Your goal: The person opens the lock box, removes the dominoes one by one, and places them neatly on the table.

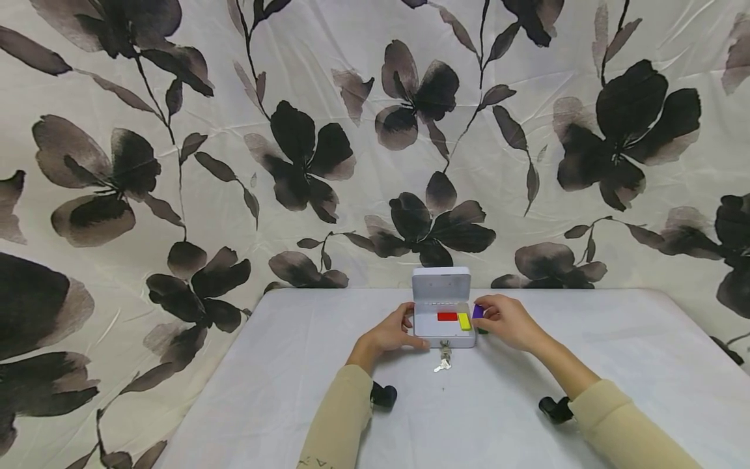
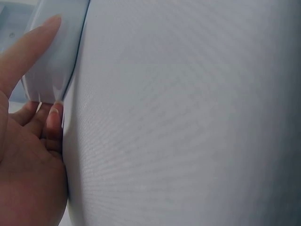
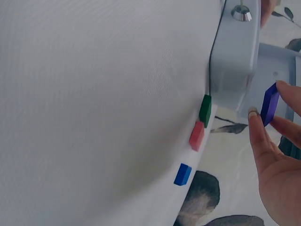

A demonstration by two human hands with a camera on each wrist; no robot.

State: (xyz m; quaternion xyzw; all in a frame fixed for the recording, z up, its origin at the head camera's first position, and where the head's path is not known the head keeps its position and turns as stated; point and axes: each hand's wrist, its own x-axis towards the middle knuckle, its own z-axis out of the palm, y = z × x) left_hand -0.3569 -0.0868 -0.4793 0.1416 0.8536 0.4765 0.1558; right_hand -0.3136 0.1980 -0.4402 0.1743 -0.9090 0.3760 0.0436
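A white metal box stands on the table with its lid raised at the back. Inside it lie a red block and a yellow block. My left hand holds the box by its left side, thumb along the front wall and fingers at the side. Between thumb and fingertips, my right hand pinches a purple block beside the box's right wall. A green block, a pinkish-red block and a blue block lie on the table right of the box, mostly hidden by my hand in the head view.
Keys hang from the lock at the box's front. The table has a white cover, and a flower-patterned cloth hangs behind its far edge. Each wrist carries a black camera mount, such as the left one.
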